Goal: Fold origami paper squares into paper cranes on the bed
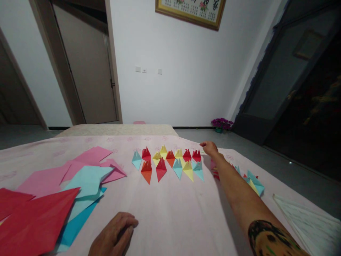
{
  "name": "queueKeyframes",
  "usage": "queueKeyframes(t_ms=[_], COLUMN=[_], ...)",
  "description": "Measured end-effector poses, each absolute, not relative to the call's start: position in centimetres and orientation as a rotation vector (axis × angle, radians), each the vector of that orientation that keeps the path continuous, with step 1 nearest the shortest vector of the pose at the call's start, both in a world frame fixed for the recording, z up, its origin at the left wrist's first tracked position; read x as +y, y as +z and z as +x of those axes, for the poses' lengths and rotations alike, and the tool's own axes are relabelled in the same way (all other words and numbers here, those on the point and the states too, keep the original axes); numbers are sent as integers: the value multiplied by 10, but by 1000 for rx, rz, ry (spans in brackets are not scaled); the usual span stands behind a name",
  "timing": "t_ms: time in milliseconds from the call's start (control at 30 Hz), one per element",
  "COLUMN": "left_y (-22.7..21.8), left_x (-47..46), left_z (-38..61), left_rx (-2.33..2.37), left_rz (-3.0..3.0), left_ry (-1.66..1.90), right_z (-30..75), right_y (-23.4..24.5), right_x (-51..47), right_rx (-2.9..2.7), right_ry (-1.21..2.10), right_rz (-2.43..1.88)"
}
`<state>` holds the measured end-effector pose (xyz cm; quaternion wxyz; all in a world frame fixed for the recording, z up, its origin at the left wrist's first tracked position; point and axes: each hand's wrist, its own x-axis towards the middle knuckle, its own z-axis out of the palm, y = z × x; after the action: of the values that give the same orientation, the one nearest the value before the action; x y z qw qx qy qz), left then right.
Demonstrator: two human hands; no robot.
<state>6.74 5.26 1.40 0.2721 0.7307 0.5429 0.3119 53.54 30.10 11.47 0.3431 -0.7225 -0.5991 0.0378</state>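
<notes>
Folded paper cranes in red, orange, yellow and light blue stand in two rough rows on the pink cloth; a red crane [161, 170] is in the front row. My right hand [210, 148] reaches past the right end of the back row, beside another red crane [196, 155]. Its fingers are closed; a sliver of pale paper shows by them, but what they hold is hidden. Lower down, my left hand [115, 233] rests on the cloth with fingers curled together and nothing visible in them. More folded paper pieces [254, 183] lie right of my right forearm, which partly covers them.
At the left, loose sheets overlap: a red sheet [39, 220], a light blue sheet [86, 181] and pink sheets [44, 179]. A whitish flat item [309, 220] lies at the table's right edge. Beyond are a door [85, 64] and purple flowers [221, 123] on the floor.
</notes>
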Motion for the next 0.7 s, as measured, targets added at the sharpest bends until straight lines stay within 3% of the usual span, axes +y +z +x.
queueKeyframes(t_ms=[167,267,433,567,700], left_y=[13,18,30,28,24], left_x=[49,47,40,36,30], left_z=[68,70,74,69,63], left_rx=[1471,1475,1496,1473,1399], left_rz=[1940,1919,1947,2065,2271], left_ry=[849,861,987,1022,971], right_z=[475,403,296,265,258], right_y=[177,179,105,34,2], right_x=[277,233,142,110,105], right_rx=[-1493,-1635,-2141,-2121,-2052], right_ry=[-87,-33,483,455,333], right_rz=[-1563,-1361,-889,-1161,-1267])
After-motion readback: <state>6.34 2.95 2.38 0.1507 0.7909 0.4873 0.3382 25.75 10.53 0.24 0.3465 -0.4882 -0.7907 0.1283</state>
